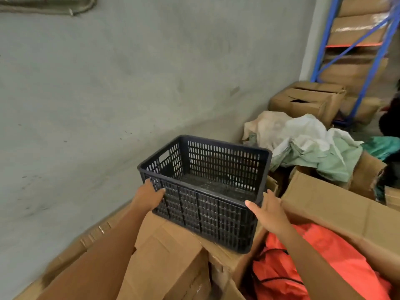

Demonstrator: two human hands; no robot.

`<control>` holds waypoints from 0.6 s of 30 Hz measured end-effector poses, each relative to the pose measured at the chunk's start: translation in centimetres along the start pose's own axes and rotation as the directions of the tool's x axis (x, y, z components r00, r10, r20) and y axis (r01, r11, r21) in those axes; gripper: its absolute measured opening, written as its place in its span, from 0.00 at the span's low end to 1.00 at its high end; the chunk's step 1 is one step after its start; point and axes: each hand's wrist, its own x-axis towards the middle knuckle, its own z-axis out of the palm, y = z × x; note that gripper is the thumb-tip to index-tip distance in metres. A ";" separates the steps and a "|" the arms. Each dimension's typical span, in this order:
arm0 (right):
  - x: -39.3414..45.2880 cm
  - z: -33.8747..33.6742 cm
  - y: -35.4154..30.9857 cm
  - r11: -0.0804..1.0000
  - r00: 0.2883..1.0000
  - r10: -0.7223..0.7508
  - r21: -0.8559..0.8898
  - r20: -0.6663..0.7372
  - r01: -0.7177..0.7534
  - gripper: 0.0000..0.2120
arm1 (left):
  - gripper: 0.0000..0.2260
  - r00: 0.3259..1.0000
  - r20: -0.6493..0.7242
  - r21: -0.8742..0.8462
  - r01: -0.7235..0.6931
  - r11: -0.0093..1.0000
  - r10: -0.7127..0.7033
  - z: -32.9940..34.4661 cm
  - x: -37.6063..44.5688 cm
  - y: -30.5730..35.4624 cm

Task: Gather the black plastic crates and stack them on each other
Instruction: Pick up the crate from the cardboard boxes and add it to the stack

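Observation:
One black plastic crate (207, 211) with slotted walls sits empty on top of cardboard boxes (173, 263) in the middle of the head view. My left hand (149, 197) grips its near left corner, fingers curled round the side. At the near right corner my right hand (268, 211) presses against the crate's end wall, thumb on the front face. No other black crate is in view.
A grey concrete wall (108, 94) rises behind and to the left. An open carton with orange fabric (313, 256) lies at the right. Crumpled pale sacks (303, 144) and more cartons (307, 100) lie beyond. A blue shelving rack (368, 61) stands far right.

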 end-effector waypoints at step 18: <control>8.5 5.9 0.1 0.878 0.846 0.369 0.443 -0.386 -0.181 0.29 | 0.16 0.975 0.037 -0.612 0.194 0.766 -0.218 -1.3 21.1 -2.5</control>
